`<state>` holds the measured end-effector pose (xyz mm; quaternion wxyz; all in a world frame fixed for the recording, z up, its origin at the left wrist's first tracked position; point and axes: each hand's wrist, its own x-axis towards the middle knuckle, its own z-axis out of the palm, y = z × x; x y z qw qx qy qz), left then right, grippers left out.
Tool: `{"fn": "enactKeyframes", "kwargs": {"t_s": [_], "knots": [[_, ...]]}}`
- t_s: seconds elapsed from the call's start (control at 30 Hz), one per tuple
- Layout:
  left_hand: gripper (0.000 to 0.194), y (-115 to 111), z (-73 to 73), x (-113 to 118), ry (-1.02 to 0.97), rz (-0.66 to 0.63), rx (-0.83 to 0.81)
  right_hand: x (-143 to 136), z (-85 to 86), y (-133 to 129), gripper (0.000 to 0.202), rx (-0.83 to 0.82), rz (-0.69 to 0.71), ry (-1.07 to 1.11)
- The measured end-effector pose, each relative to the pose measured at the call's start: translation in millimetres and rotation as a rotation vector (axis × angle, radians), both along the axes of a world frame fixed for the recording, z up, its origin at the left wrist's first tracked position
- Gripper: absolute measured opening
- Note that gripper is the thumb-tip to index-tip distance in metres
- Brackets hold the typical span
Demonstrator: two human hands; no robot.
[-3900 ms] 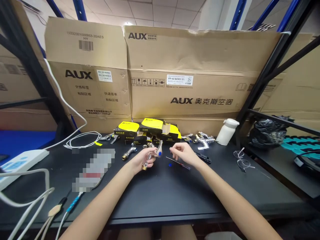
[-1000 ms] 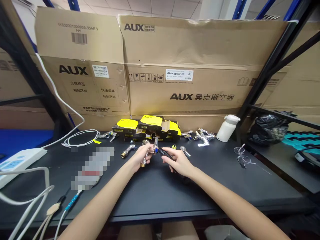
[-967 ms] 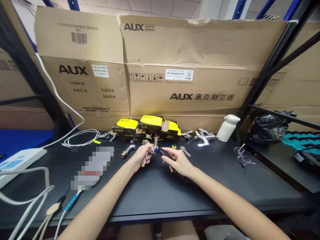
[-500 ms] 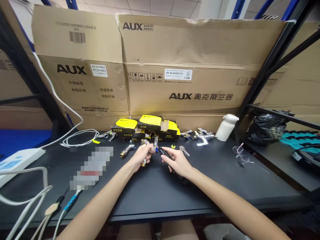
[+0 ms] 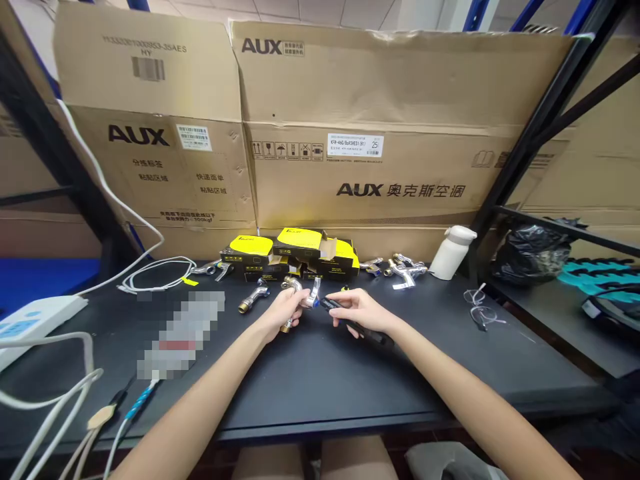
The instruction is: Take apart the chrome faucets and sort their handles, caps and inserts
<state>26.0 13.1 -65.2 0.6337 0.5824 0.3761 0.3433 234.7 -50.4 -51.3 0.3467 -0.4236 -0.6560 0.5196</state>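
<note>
Tool now in my right hand, empty before — its tip near the blue-marked tap my left hand grips.

**Chrome tap beside black tool**

The chrome tap is up in the left hand, lever upward, blue spot at its base, brass-coloured end low. The black tool slants through the right hand, one end near that spot.
</note>
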Motion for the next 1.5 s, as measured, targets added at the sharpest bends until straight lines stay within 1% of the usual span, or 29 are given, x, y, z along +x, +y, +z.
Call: {"fn": "enactKeyframes", "kwargs": {"t_s": [0.1,0.17,0.27,0.33,0.37,0.47,0.5,0.57,0.63,0.73,0.83,0.93,1.0,1.07,1.1,1.17,1.23,1.3,1.5], "knots": [[0.032,2.3,-4.1,0.8,0.002,0.019,0.004,6.4,5.8,-1.1,0.048,-0.043,0.061,-0.056],[0.032,3.6,-6.7,1.1,-0.002,0.033,0.005,8.9,8.2,-1.3,0.048,-0.048,0.074,-0.115],[0.033,4.5,-7.9,0.9,-0.015,0.059,-0.001,14.5,11.4,0.9,0.051,-0.031,0.019,-0.176],[0.033,4.6,-5.7,0.1,-0.037,0.079,-0.006,23.2,14.3,4.4,0.049,0.034,-0.097,-0.204],[0.032,4.6,-3.8,-0.5,-0.052,0.089,-0.009,29.7,15.9,6.5,0.047,0.085,-0.184,-0.232],[0.03,5.0,3.1,-3.0,-0.114,0.114,-0.016,55.7,19.6,12.9,0.039,0.214,-0.455,-0.459],[0.029,5.4,5.1,-4.0,-0.136,0.121,-0.019,65.1,19.9,14.7,0.039,0.222,-0.507,-0.556],[0.028,6.3,7.7,-5.6,-0.174,0.137,-0.027,81.4,18.2,17.8,0.036,0.208,-0.545,-0.673],[0.027,7.3,8.6,-6.7,-0.198,0.15,-0.037,92.0,13.9,20.3,0.029,0.2,-0.545,-0.742],[0.027,8.2,8.4,-7.6,-0.221,0.161,-0.049,97.5,4.7,23.8,0.017,0.227,-0.556,-0.846],[0.027,8.2,8.2,-8.0,-0.239,0.164,-0.055,98.0,-3.1,27.1,0.014,0.255,-0.565,-0.907],[0.027,7.9,8.6,-8.5,-0.253,0.163,-0.059,98.1,-4.9,29.0,0.014,0.29,-0.59,-0.929],[0.028,7.7,9.2,-8.9,-0.26,0.167,-0.063,96.4,-2.7,28.6,0.018,0.331,-0.625,-0.921],[0.028,7.6,10.1,-9.3,-0.267,0.172,-0.065,91.6,0.6,26.9,0.023,0.375,-0.628,-0.889],[0.028,7.6,10.6,-9.5,-0.27,0.175,-0.065,88.1,2.0,25.6,0.024,0.392,-0.602,-0.867],[0.029,7.5,11.6,-10.0,-0.275,0.18,-0.065,79.8,3.3,22.9,0.024,0.411,-0.503,-0.822],[0.028,7.5,12.3,-10.2,-0.28,0.187,-0.066,72.0,2.3,21.3,0.02,0.421,-0.406,-0.79],[0.028,7.5,12.8,-10.2,-0.284,0.19,-0.068,66.3,-0.9,22.1,0.017,0.437,-0.369,-0.77],[0.027,5.6,14.9,-9.6,-0.292,0.184,-0.074,60.0,-14.7,34.1,0.02,0.492,-0.428,-0.721]]}}
